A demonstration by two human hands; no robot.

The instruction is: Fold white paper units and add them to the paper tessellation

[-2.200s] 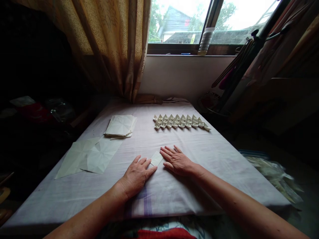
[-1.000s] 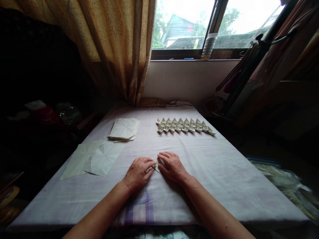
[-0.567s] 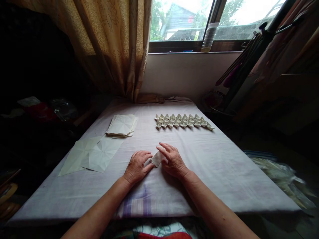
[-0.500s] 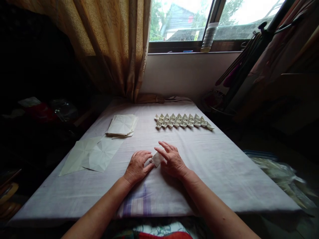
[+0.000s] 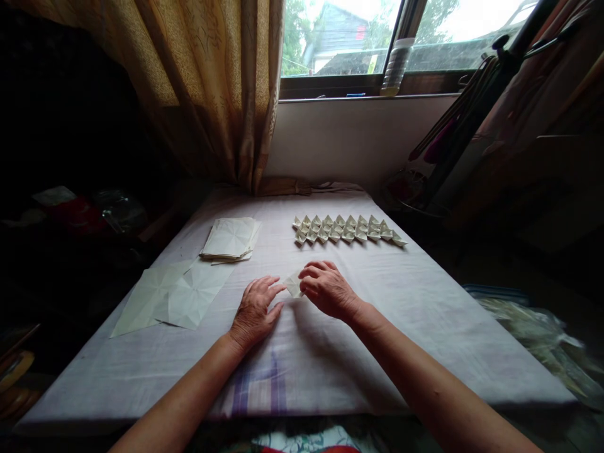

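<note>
A small folded piece of pale paper (image 5: 293,285) is between my hands, a little above the cloth-covered table. My right hand (image 5: 328,288) pinches its right side, with the fingertips closed on it. My left hand (image 5: 258,309) is just to the left of the paper, fingers spread and loosely bent; its fingertips come close to the paper's left corner, and whether they touch it I cannot tell. Farther back, small folded paper boats (image 5: 349,230) stand in two close rows. To the left lies a stack of creased paper squares (image 5: 229,237).
Two loose creased sheets (image 5: 193,292) overlap at the table's left side. The table's white cloth (image 5: 415,365) has purple stripes near me. A curtain (image 5: 212,82) hangs at the back left, and a plastic bottle (image 5: 397,68) stands on the sill. Plastic bags (image 5: 533,333) lie off the right edge.
The folded paper has risen and moved slightly away from me in my right hand, whose fingers have curled in. My left hand has drawn back a little and loosened from it.
</note>
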